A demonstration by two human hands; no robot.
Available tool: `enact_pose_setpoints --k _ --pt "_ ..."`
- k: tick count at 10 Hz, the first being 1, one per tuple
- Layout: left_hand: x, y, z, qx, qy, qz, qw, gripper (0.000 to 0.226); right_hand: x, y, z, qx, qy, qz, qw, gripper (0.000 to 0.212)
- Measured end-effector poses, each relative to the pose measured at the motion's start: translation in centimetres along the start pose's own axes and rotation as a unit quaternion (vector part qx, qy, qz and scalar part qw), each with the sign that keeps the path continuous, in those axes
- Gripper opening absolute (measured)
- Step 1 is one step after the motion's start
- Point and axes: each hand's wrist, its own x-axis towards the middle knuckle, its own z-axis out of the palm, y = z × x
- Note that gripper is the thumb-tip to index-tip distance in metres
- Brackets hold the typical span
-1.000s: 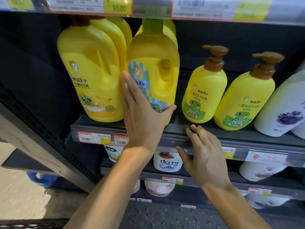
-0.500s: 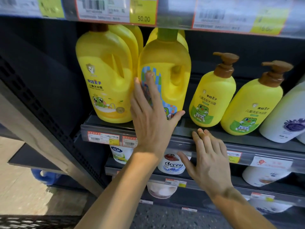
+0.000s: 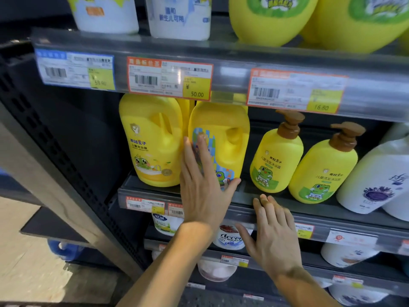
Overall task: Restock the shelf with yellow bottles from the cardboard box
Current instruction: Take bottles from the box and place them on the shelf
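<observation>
While flat, left hand (image 3: 204, 185) presses yellow bottle (image 3: 223, 138).

Jug caps (image 3: 218, 97) behind price rail (image 3: 230, 69)

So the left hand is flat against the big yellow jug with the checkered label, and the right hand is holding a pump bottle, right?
Not quite. In the head view the right hand holds nothing; it rests open on the shelf edge. The left hand is flat against the jug.

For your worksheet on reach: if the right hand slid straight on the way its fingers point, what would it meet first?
Probably the yellow pump bottle standing just beyond the right hand, whose fingertips lie at the shelf edge; depth is unclear.
</observation>
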Motion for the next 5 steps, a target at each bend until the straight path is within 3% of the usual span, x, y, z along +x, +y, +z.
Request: enact_pose_setpoints --k 1,2,3,4,5 --pt "-1.6 -0.8 -1.3 -0.006 -0.045 0.017 0.999 0.12 0.2 -0.1 -0.9 -0.007 -0.039 0.005 0.999 0.072" --pt "-4.4 -2.1 -5.2 0.031 -0.172 0.056 0.983 0.105 1.5 -0.8 -3.8 -0.021 -0.135 0.009 0.991 0.072" --pt "-8.8 -4.0 -10.3 0.035 -0.244 0.097 0.964 0.086 3.9 -1.6 -7.7 -0.061 -0.299 0.006 0.952 0.08" --pt "-11.1 -6.4 -16.3 0.066 -0.184 0.193 0.962 0.044 3.3 -3.6 -11.2 -0.065 -0.386 0.025 0.92 0.081" --pt "-8.2 -7.3 -24.4 0.098 -0.124 0.223 0.962 0.087 0.2 -5.8 -14.8 -0.047 -0.336 -0.007 0.941 0.047"
